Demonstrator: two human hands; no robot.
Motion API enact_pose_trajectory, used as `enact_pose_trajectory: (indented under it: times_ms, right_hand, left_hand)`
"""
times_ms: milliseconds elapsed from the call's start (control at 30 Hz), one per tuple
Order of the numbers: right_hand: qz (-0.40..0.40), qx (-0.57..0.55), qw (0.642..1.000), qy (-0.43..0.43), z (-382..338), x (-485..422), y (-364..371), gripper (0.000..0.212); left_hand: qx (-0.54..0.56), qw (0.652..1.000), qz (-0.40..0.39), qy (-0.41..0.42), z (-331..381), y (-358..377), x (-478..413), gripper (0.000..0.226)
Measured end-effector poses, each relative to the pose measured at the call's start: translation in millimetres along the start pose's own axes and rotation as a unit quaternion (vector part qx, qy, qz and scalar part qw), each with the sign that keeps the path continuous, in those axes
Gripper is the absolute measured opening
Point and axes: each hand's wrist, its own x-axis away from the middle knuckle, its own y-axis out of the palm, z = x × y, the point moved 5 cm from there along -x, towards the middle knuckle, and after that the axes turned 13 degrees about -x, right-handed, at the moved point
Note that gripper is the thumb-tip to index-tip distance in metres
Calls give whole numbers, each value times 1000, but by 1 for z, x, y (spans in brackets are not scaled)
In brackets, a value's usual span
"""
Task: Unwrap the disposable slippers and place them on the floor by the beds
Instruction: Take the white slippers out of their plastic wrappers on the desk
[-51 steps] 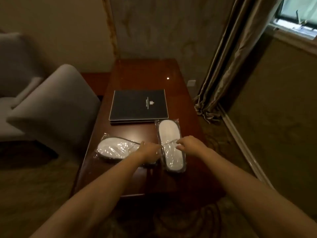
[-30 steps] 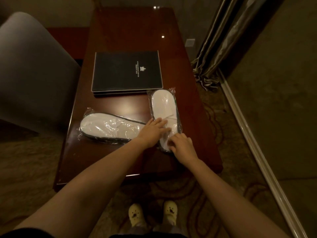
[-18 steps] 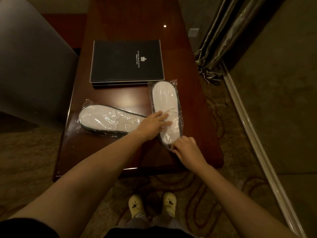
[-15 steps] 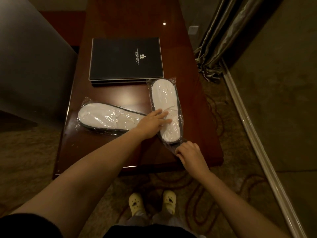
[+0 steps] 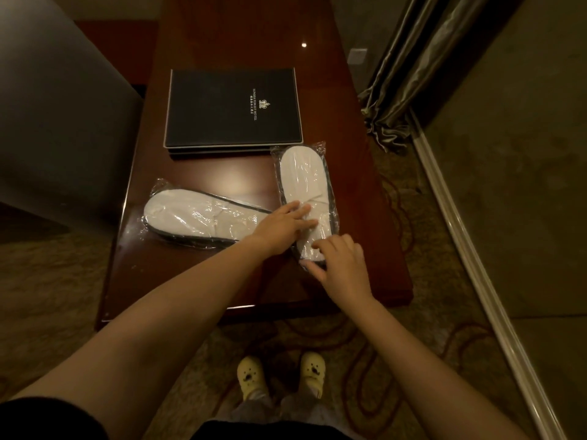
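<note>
Two packs of white disposable slippers, each sealed in clear plastic, lie on a dark wooden table (image 5: 203, 281). The left pack (image 5: 197, 219) lies crosswise. The right pack (image 5: 303, 179) points away from me. My left hand (image 5: 282, 227) lies flat on the right pack's middle, fingers spread. My right hand (image 5: 340, 265) rests on the near end of the same pack, fingers on the plastic, thumb at its near edge. Whether it pinches the wrapper is not clear.
A black hotel folder (image 5: 233, 108) lies on the table behind the slippers. A grey armchair (image 5: 54, 122) stands to the left. Curtains (image 5: 409, 68) hang at the right, and a baseboard (image 5: 476, 265) runs along the carpet. My feet in yellow clogs (image 5: 279, 374) stand below the table edge.
My right hand has moved from just past the pack's near tip back up onto its near end. My left hand has stayed pressed on the pack. The camera came slightly closer.
</note>
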Motion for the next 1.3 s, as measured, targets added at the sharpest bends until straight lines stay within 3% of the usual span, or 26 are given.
enact_pose_trajectory:
  times_ms: [67, 133, 233, 333, 500, 567, 667, 733, 800, 900, 1100, 1200, 1300]
  right_hand:
    - [-110, 39, 993, 2, -4, -2, 25, 38]
    - [-147, 65, 987, -9, -3, 8, 43, 28]
    - [-93, 48, 995, 0, 3, 26, 46, 7]
    - [-33, 20, 999, -32, 5, 41, 41, 8]
    - [-38, 25, 998, -51, 4, 50, 34, 16]
    - [23, -11, 999, 23, 13, 46, 18, 16]
    - [138, -33, 972, 189, 36, 31, -6, 40]
    - [107, -83, 956, 261, 49, 18, -6, 37]
    - [74, -129, 945, 292, 59, 16, 0, 18]
    - [98, -108, 940, 308, 68, 32, -3, 7]
    - [78, -50, 944, 317, 75, 40, -4, 7]
    - [139, -59, 929, 339, 77, 32, -20, 21]
    - [162, -90, 946, 268, 63, 16, -26, 22]
  left_hand:
    - [0, 1000, -4, -2, 0, 0, 0, 46]
    - [-1, 1000, -4, -2, 0, 0, 0, 47]
    - [8, 1000, -8, -2, 0, 1, 0, 47]
    - [16, 1000, -6, 0, -1, 0, 0, 46]
    - [22, 1000, -7, -5, 0, -1, 1, 46]
    - [20, 1000, -6, -4, 1, -1, 2, 46]
    - [19, 1000, -6, -5, 1, -1, 2, 46]
    - [15, 1000, -6, -6, 2, -2, 2, 46]
    - [10, 1000, -7, -7, 2, -3, 3, 47]
    - [7, 1000, -9, -7, 2, -3, 3, 47]
    - [9, 1000, -6, -5, 1, -3, 4, 47]
    - [8, 1000, -8, -6, 2, -4, 4, 47]
    - [12, 1000, -7, -9, 3, -5, 5, 46]
